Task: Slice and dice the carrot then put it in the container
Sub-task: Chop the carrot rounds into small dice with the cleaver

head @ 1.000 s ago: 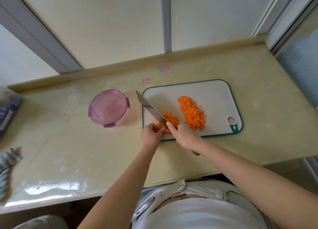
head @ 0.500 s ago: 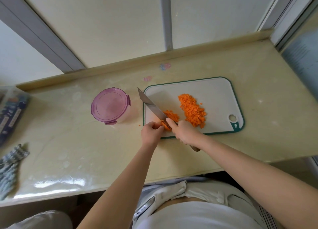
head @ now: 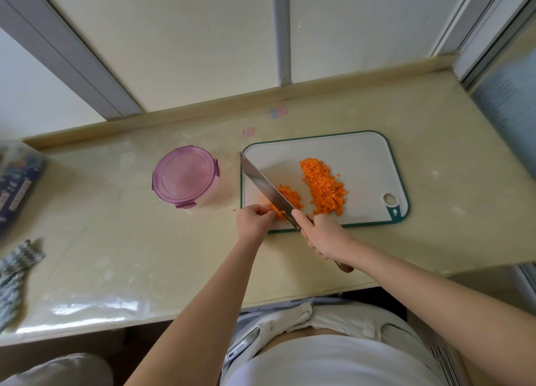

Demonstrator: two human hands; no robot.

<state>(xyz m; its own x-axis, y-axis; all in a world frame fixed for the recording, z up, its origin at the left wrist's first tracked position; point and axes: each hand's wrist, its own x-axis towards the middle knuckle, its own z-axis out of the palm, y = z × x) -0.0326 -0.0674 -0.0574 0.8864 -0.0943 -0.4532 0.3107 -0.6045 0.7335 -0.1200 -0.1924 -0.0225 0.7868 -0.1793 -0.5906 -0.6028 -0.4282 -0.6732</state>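
A white cutting board (head: 356, 153) with a green rim lies on the counter. A long heap of diced carrot (head: 324, 187) sits on its middle. A smaller pile of carrot strips (head: 290, 195) lies near the board's front left corner. My left hand (head: 253, 220) pinches the near end of these strips. My right hand (head: 324, 236) grips the handle of a broad knife (head: 264, 184), whose blade slants across the strips, tip toward the back left. A round container (head: 185, 177) with a purple lid on it stands left of the board.
A single carrot bit (head: 234, 210) lies on the counter (head: 116, 240) left of the board. A dark printed pack (head: 17, 188) and a knitted cloth (head: 14, 272) sit at the far left edge. A wall ledge borders the back.
The knife has kept chopping at the small carrot pile, blade shifting slightly. My view has drifted a little; the hands stay at the board's front left corner.
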